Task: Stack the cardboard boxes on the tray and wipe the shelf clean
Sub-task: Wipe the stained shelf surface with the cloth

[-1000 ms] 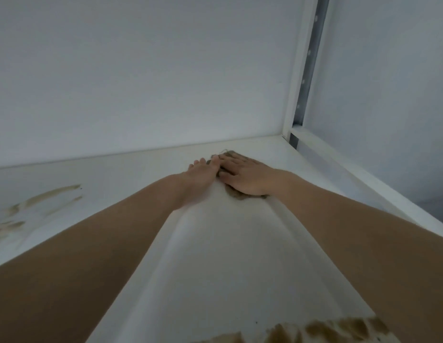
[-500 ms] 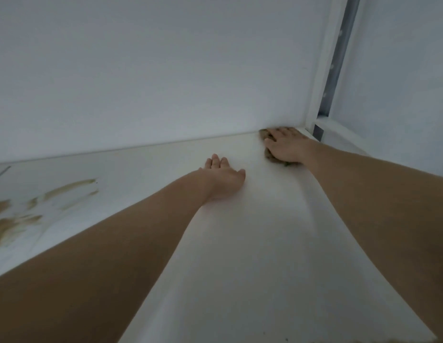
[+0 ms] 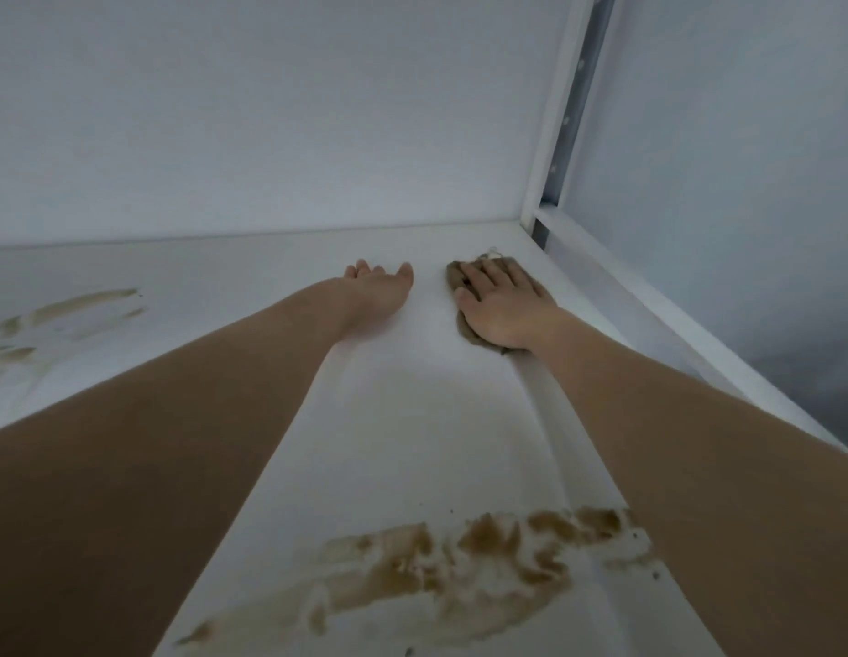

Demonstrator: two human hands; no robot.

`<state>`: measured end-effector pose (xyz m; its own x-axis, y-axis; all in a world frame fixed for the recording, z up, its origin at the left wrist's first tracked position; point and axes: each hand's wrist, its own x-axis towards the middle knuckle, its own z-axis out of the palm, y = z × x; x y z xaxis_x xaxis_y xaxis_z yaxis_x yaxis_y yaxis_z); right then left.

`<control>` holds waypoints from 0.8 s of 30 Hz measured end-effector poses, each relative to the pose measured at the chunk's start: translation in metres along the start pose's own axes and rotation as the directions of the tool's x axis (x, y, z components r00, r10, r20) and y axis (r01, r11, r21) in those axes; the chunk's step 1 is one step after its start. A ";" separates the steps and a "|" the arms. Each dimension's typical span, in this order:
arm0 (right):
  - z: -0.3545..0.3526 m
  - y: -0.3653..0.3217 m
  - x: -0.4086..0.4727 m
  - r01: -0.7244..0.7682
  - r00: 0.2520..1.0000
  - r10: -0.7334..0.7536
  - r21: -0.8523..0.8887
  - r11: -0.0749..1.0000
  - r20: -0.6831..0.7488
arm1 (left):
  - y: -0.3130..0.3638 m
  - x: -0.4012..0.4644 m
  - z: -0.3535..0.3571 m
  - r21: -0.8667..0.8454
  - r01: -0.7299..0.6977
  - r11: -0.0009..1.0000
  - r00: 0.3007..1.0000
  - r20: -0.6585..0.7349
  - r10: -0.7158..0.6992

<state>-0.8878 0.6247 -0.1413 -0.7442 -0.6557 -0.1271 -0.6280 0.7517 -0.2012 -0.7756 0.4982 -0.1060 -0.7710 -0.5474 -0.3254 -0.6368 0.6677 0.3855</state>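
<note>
Both my arms reach far across the white shelf (image 3: 412, 419). My right hand (image 3: 500, 303) lies flat, fingers straight, pressing a brown soiled cloth (image 3: 469, 334) onto the shelf near its back right corner. Only the cloth's edges show around the hand. My left hand (image 3: 379, 289) rests flat on the shelf just left of the cloth, fingers extended, holding nothing. A wide brown smear (image 3: 460, 561) covers the shelf near its front edge. Fainter brown streaks (image 3: 66, 310) mark the far left. No cardboard boxes or tray are in view.
A white back wall (image 3: 270, 111) closes the shelf behind. At the right a white upright post with a perforated metal rail (image 3: 571, 111) meets the shelf's raised side rail (image 3: 649, 324). Beyond it is a grey wall.
My right hand has drawn the cloth back from the far corner toward me. The view has tilted down, so the brown smear at the front shows again. My left hand stayed flat.
</note>
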 end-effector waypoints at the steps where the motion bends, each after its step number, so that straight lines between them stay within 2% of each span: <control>1: 0.002 -0.010 -0.006 0.032 0.999 -0.032 0.002 0.999 0.001 | 0.000 -0.005 0.001 -0.021 0.006 1.000 1.000 0.006 -0.006; 7: 0.016 -0.041 -0.036 0.252 0.968 -0.252 0.011 0.968 -0.011 | 0.002 -0.031 0.013 -0.148 0.011 0.989 0.999 0.046 -0.004; 10: 0.013 -0.026 -0.045 0.277 0.961 -0.277 0.008 0.961 0.010 | -0.002 -0.040 0.015 -0.130 0.032 0.991 0.999 0.047 -0.026; 14: 0.002 0.021 -0.058 0.114 0.993 -0.114 -0.007 0.993 0.006 | -0.006 -0.055 0.013 -0.225 0.039 0.974 0.997 0.076 -0.022; 19: -0.004 0.067 -0.081 -0.161 0.987 0.161 0.051 0.986 0.005 | -0.016 -0.068 0.017 -0.167 0.044 0.985 0.998 0.043 -0.037; 21: -0.002 0.066 -0.090 -0.251 0.968 0.251 0.082 0.965 0.004 | -0.021 -0.076 0.016 -0.165 0.040 0.985 0.997 0.074 -0.028; 24: 0.000 0.051 -0.105 -0.249 0.968 0.249 0.035 0.968 0.011 | -0.031 -0.093 0.012 -0.235 0.046 0.971 0.990 0.144 -0.012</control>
<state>-0.8419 0.7318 -0.1380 -0.8746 -0.4486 -0.1838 -0.4143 0.8886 -0.1969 -0.6838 0.5348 -0.0982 -0.7542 -0.4773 -0.4510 -0.6554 0.5042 0.5623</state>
